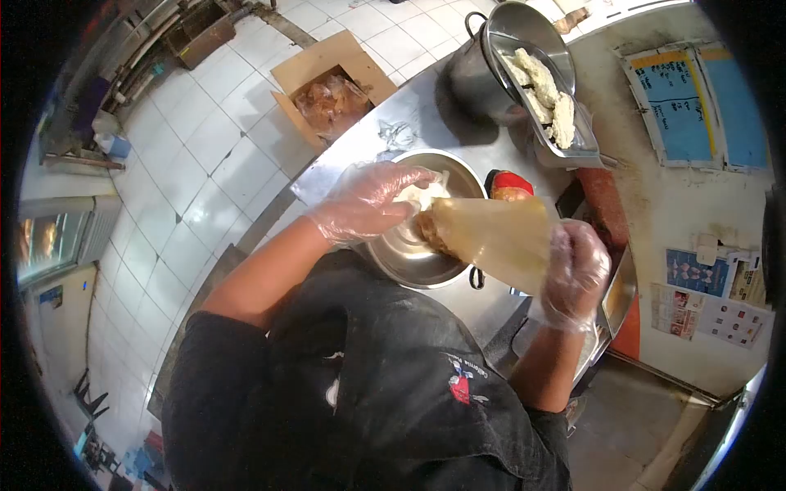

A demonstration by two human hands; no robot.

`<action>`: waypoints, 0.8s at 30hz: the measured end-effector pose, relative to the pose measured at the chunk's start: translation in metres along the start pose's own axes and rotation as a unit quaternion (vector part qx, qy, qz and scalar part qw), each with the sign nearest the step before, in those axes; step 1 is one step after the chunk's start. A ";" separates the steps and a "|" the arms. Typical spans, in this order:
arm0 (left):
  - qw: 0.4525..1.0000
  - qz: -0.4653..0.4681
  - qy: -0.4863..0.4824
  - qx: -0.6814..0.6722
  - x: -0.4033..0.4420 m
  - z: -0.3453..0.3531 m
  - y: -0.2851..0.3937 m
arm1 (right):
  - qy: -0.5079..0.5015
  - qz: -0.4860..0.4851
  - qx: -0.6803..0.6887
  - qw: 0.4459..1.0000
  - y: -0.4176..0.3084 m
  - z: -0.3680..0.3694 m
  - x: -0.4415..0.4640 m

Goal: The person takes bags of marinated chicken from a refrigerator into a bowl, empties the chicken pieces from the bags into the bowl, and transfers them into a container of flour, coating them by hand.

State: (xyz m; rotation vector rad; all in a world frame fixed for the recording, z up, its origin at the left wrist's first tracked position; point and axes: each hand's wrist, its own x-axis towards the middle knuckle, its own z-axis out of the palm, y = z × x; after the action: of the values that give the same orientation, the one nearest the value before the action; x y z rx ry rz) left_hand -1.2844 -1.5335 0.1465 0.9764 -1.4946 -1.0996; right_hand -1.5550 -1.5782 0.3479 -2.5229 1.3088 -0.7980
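My left hand (372, 203), in a clear plastic glove, reaches over a round metal pot (422, 274). Its fingers and thumb curl around something pale and whitish (424, 195) whose kind I cannot make out. My right hand (580, 268), gloved too, grips the wide end of a translucent yellowish plastic piece (495, 237), a bag or a container. It slants toward the pot, and its narrower end, with brown matter (430, 229) in or on it, is close to my left fingers. The pot's contents are partly hidden by my hands.
Behind the pot stands a tall metal stockpot (475, 86), with a metal pan (577, 151) of pale battered pieces (540, 86) beside it. A red-topped item (509, 184) sits right of the pot. An open cardboard box (360, 53) with a plastic-wrapped load is beyond the steel counter (327, 168).
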 end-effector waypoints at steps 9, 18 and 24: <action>0.998 0.026 -0.006 0.058 0.002 0.005 0.024 | 0.118 0.090 0.167 0.975 -0.011 -0.040 -0.004; 0.996 0.049 -0.064 0.031 0.040 -0.003 0.032 | 0.259 0.117 0.366 0.886 0.044 -0.050 -0.070; 0.874 0.282 0.133 0.374 0.051 0.005 0.046 | 0.263 0.123 0.182 0.940 0.118 -0.022 -0.127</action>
State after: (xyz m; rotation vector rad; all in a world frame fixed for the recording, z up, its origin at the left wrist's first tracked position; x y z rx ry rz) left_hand -1.3004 -1.5695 0.2030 1.0299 -1.8346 0.0685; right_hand -1.7082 -1.5447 0.2714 -1.8769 1.4146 -1.5566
